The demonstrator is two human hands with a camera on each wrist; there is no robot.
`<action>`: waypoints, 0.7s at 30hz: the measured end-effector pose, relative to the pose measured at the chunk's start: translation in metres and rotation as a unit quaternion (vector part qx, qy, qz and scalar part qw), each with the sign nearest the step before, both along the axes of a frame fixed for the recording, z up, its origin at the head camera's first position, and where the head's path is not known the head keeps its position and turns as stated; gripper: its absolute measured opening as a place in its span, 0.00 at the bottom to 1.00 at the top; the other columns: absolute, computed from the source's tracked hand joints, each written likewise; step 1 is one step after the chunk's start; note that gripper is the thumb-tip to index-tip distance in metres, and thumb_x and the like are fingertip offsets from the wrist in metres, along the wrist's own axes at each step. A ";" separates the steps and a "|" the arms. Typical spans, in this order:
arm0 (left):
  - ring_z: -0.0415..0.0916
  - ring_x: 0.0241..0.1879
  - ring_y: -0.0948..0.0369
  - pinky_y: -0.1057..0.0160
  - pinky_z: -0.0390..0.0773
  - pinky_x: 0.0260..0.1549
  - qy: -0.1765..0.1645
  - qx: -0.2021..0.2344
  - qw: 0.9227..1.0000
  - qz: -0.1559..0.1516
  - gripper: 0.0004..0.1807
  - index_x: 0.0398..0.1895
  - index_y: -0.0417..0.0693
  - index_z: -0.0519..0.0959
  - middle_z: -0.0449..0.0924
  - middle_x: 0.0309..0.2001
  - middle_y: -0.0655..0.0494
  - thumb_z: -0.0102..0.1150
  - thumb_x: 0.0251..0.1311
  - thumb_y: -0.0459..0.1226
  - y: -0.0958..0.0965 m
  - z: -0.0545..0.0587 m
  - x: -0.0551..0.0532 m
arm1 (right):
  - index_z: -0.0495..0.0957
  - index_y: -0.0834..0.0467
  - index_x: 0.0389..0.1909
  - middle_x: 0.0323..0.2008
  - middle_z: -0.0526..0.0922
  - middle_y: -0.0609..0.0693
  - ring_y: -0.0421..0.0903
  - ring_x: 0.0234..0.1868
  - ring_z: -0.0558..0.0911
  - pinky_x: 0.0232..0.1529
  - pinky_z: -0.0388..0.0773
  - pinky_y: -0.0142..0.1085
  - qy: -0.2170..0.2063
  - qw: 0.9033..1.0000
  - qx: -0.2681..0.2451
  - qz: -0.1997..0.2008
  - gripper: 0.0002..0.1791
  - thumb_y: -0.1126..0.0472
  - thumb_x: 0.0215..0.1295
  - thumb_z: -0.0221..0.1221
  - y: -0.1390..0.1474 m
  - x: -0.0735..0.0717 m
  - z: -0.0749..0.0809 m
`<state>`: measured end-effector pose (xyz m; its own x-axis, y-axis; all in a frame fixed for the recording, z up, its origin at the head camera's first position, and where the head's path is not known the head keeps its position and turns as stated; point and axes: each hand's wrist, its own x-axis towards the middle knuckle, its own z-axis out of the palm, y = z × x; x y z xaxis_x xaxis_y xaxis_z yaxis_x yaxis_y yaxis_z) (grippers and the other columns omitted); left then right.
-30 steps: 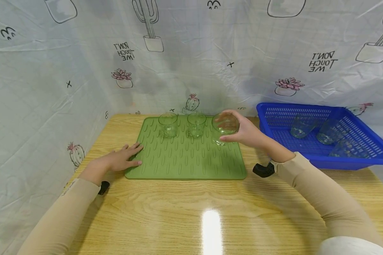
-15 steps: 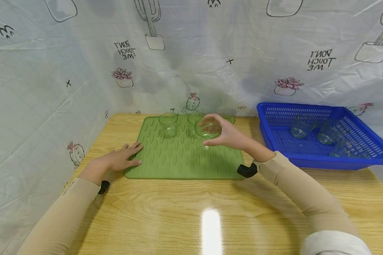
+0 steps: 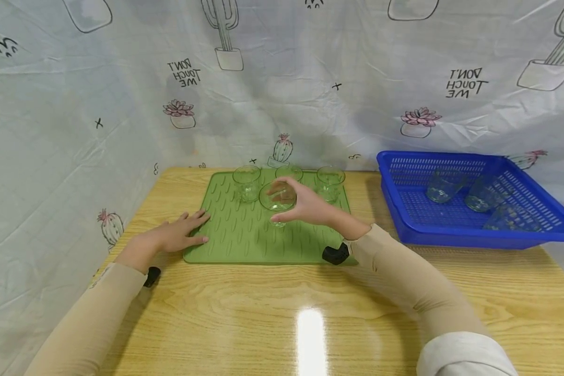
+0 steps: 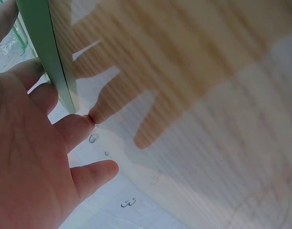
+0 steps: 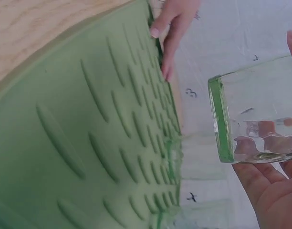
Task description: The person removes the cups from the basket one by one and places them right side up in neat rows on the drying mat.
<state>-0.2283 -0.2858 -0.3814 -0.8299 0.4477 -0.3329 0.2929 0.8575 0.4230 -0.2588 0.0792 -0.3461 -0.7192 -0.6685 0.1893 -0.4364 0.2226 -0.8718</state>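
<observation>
My right hand (image 3: 307,204) grips a clear glass tumbler (image 5: 253,102) between thumb and fingers, above the green ribbed mat (image 3: 244,245). In the right wrist view the tumbler's thick base hangs clear of the mat. Along the mat's back edge stand three similar tumblers: one at left (image 3: 247,184), one in the middle (image 3: 289,172) partly hidden by my right hand, and one at right (image 3: 330,184). My left hand (image 3: 176,234) lies with spread fingers at the mat's left edge, fingertips touching it. The left wrist view shows its palm (image 4: 26,152) beside that edge.
A blue plastic basket (image 3: 474,237) with more glass tumblers (image 3: 444,185) in it stands on the wooden table (image 3: 235,313) to the right of the mat. A patterned sheet (image 3: 282,94) hangs behind the table and along its left side.
My right hand has carried its tumbler left and slightly toward me, from beside the right-hand tumbler to in front of the middle one. The left hand has stayed at the mat's edge.
</observation>
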 end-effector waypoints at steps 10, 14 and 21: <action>0.26 0.76 0.28 0.17 0.31 0.61 -0.001 0.002 1.000 -0.004 0.46 0.83 0.40 0.46 0.34 0.81 0.33 0.53 0.76 0.54 0.000 0.002 -0.001 | 0.60 0.65 0.74 0.68 0.73 0.61 0.59 0.67 0.75 0.68 0.71 0.42 -0.029 0.999 0.014 0.009 0.47 0.64 0.58 0.76 -0.036 -0.001 -0.016; 0.26 0.76 0.28 0.17 0.31 0.61 -0.004 0.000 1.000 -0.001 0.46 0.83 0.40 0.46 0.34 0.81 0.33 0.53 0.76 0.55 0.000 0.003 -0.002 | 0.59 0.61 0.75 0.69 0.73 0.59 0.55 0.67 0.76 0.65 0.74 0.41 -0.035 0.999 0.026 0.005 0.48 0.61 0.59 0.76 -0.049 -0.003 -0.019; 0.27 0.76 0.28 0.17 0.32 0.61 -0.004 -0.004 1.000 0.001 0.47 0.83 0.41 0.47 0.34 0.81 0.33 0.52 0.75 0.57 0.002 0.003 -0.002 | 0.58 0.60 0.76 0.68 0.73 0.58 0.53 0.65 0.76 0.61 0.77 0.38 -0.033 0.999 0.020 -0.008 0.48 0.60 0.59 0.76 -0.065 -0.006 -0.028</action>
<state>-0.2305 -0.2842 -0.3781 -0.8280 0.4441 -0.3424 0.2888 0.8611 0.4185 -0.2649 0.0140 -0.3742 -0.7404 -0.6624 0.1140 -0.3742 0.2654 -0.8886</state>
